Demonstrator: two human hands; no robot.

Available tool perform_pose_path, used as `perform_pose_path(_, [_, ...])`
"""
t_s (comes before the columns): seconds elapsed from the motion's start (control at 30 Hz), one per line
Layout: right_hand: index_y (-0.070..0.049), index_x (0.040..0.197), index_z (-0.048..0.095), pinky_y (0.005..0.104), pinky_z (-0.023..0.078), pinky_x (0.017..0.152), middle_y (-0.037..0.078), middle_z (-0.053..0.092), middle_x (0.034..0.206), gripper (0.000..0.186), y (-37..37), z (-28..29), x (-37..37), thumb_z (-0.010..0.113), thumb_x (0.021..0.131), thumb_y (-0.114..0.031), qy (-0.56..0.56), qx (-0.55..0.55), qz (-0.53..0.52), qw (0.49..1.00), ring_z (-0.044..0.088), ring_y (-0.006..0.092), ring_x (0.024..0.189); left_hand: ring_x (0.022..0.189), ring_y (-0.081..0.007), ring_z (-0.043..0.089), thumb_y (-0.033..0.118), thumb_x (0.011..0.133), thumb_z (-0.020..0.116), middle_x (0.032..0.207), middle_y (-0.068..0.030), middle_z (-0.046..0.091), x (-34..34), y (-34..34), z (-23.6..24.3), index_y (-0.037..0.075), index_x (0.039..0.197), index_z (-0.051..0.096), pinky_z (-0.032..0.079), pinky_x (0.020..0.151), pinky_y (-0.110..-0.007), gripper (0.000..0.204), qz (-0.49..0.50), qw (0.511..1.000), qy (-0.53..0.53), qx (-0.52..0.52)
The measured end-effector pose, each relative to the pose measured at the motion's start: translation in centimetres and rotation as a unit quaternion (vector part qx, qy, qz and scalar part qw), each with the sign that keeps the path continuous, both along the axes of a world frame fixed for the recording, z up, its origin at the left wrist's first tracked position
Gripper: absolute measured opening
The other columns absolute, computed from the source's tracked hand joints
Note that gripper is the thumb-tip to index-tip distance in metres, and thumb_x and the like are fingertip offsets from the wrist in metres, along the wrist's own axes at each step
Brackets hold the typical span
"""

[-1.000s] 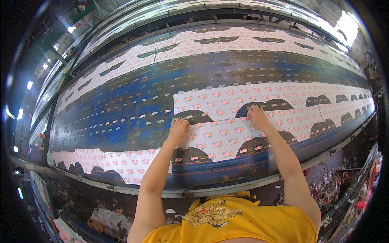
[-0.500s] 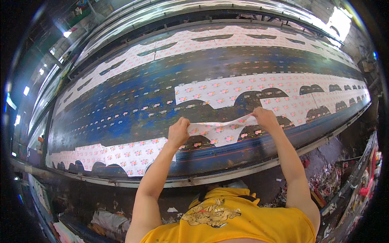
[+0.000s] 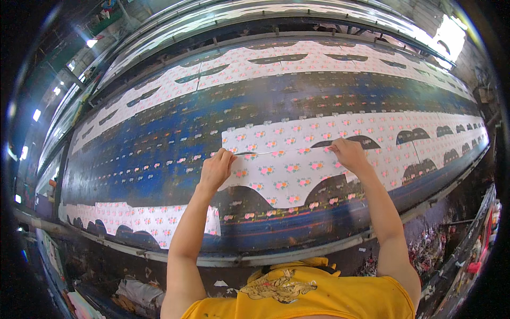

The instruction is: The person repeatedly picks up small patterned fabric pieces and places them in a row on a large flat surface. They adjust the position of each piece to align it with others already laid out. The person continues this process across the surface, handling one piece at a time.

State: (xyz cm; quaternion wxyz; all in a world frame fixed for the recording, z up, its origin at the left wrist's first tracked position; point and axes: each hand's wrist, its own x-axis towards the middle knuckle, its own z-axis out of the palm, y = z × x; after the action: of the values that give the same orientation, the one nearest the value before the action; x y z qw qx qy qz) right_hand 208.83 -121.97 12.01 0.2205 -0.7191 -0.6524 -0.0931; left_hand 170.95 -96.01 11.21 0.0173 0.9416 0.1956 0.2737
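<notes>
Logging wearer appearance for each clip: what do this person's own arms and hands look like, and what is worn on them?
Both forearms are bare up to the shoulders: no long sleeves, no gloves. The left hand and right hand show no rings, watch or bands that I can make out. The person wears a sleeveless yellow top with a gold and dark printed motif on its front.

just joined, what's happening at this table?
A person in a yellow shirt stands at a long blue printing table and holds a cut piece of white floral-printed fabric by its far edge. The left hand pinches one end, the right hand the other, and the piece hangs down toward the person. More floral pieces lie in rows along the table.
</notes>
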Motion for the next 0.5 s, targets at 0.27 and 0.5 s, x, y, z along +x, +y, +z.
perform_pose_path(0.27, [-0.007, 0.090, 0.058, 0.0473, 0.052, 0.062, 0.014, 0.068, 0.083, 0.023, 10.6, -6.2, 6.8, 0.064, 0.098, -0.028, 0.011, -0.042, 0.003, 0.999, 0.067, 0.0364, 0.072, 0.072, -0.0331, 0.067, 0.028, 0.101, 0.059, 0.092, -0.0109, 0.059, 6.6, 9.1, -6.3, 0.006, 0.095, 0.057, 0.055, 0.056, -0.045, 0.023, 0.043, 0.992, 0.116, -0.017])
perform_pose_path(0.5, [-0.007, 0.092, 0.057, 0.0479, 0.052, 0.064, 0.015, 0.068, 0.083, 0.024, 15.4, -8.8, 9.8, 0.065, 0.097, -0.029, -0.004, -0.066, -0.009, 0.998, 0.067, 0.0376, 0.074, 0.074, -0.0351, 0.066, 0.027, 0.102, 0.056, 0.099, -0.0121, 0.056, 9.0, 13.3, -9.0, 0.008, 0.100, 0.058, 0.055, 0.060, -0.047, 0.019, 0.033, 0.985, 0.165, -0.045])
